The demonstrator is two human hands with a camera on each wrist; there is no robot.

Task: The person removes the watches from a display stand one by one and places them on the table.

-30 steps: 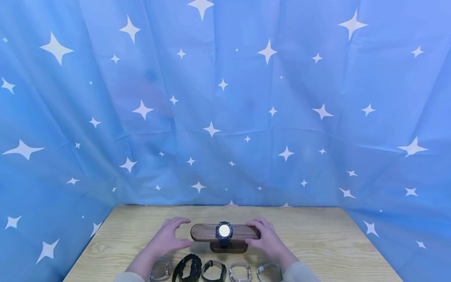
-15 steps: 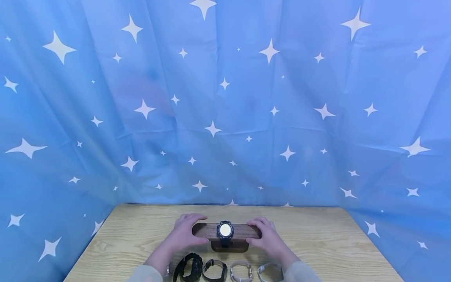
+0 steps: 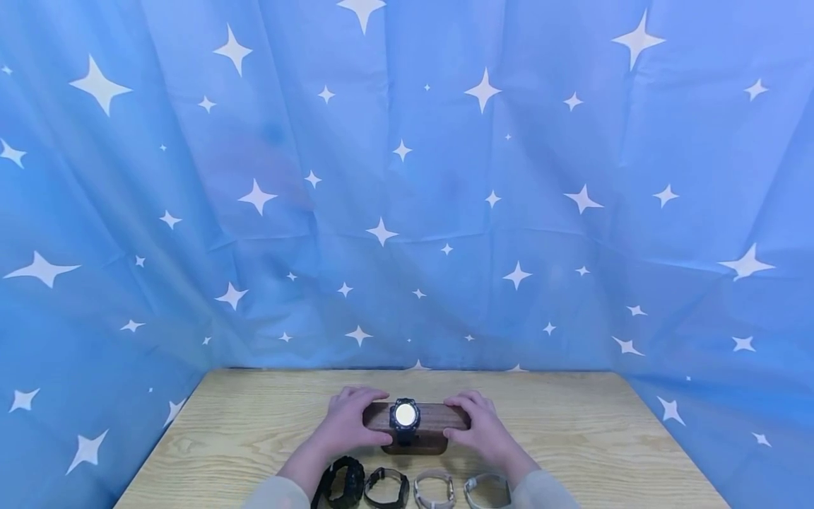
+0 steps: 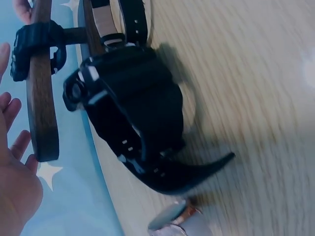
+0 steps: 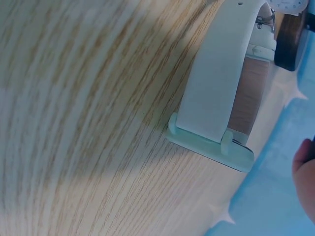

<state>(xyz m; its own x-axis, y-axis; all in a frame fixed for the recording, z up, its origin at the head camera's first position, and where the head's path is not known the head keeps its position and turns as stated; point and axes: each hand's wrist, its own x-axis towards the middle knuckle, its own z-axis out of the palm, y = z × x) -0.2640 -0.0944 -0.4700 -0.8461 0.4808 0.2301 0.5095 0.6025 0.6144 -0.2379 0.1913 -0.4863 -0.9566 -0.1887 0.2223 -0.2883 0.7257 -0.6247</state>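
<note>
In the head view a dark wooden watch stand (image 3: 435,417) has a horizontal bar over a rounded base. A black watch (image 3: 405,414) with a bright round face is strapped around the bar's middle. My left hand (image 3: 346,424) spans the bar's left part, thumb below and fingers above, the fingertips near the watch. Its fingers (image 4: 18,142) look loosely bent beside the bar in the left wrist view. At the bar's right end my right hand (image 3: 483,430) grips it between thumb and fingers.
A row of watches lies in front of the stand: black (image 3: 352,484), dark brown (image 3: 404,489), pinkish (image 3: 451,486) and pale green (image 5: 206,83). Another watch (image 4: 194,223) shows in the left wrist view, hidden by my forearm from the head. A starry blue curtain (image 3: 445,177) borders the table.
My left hand has moved right, from beside the bar's left end to around it and closer to the watch. The right hand keeps its place on the right end.
</note>
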